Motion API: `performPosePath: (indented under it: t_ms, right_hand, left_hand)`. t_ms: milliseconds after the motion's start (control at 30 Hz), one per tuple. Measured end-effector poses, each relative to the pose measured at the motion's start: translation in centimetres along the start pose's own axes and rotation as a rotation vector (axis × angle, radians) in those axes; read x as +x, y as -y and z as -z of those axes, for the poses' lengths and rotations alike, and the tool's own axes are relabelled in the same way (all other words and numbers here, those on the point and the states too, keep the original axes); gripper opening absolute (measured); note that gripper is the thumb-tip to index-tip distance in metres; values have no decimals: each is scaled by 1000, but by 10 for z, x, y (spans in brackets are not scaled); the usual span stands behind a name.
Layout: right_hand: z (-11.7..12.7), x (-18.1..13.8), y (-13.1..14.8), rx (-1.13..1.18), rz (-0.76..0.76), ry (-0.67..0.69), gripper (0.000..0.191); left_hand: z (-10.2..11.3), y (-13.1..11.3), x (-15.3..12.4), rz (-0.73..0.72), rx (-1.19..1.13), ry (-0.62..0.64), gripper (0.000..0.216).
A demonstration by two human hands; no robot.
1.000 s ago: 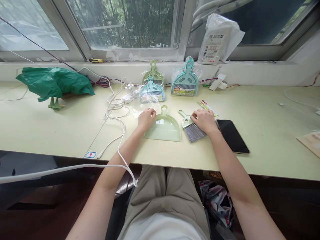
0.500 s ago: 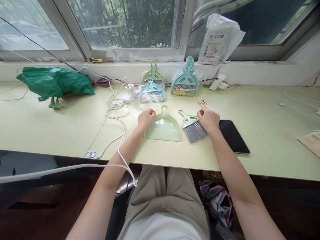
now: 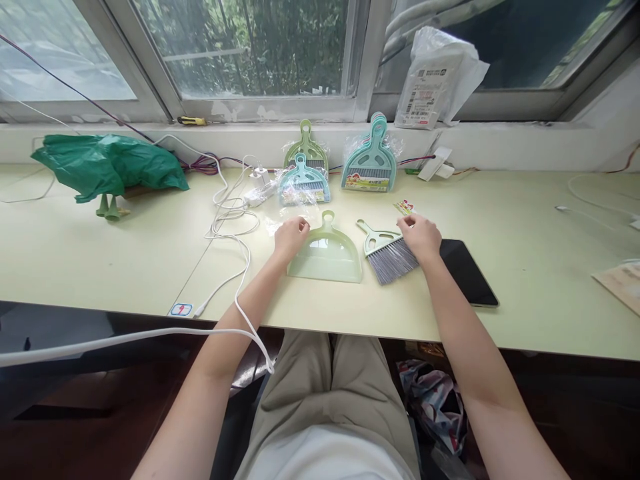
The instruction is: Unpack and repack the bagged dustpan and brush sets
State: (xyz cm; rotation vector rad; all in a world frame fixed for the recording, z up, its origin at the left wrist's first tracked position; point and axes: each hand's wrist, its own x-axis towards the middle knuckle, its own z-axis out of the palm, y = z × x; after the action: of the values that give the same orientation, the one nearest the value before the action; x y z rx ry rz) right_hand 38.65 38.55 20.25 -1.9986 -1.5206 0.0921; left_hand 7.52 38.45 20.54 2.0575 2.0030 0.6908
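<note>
A pale green mini dustpan lies flat on the cream table. My left hand rests curled at its left upper edge, touching it. A small green brush with grey bristles lies to the dustpan's right. My right hand is curled over the brush's right side, fingers on a small printed card just behind it. A clear plastic wrapper lies by my left hand.
Wrapped dustpan sets stand at the back: green, small blue, larger teal stack. A black phone lies right of my hand. White cables, a green bag and a white parcel are around.
My right hand has slid right and back off the brush's handle toward the printed card, partly covering the phone's corner. The left hand and dustpan have stayed still.
</note>
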Motion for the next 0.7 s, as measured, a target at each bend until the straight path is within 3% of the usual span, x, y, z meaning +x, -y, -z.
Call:
performPosePath:
  t_ms: [267, 567, 700]
  right_hand:
    - [-8, -25, 23, -166, 313, 107, 27]
    - [-11, -27, 21, -239, 301, 198, 25]
    - [-10, -25, 22, -217, 282, 213, 26]
  left_hand:
    - [3, -6, -6, -76, -5, 46, 30]
    - [1, -4, -7, -150, 59, 22, 21]
    - [1, -4, -6, -102, 107, 39, 23]
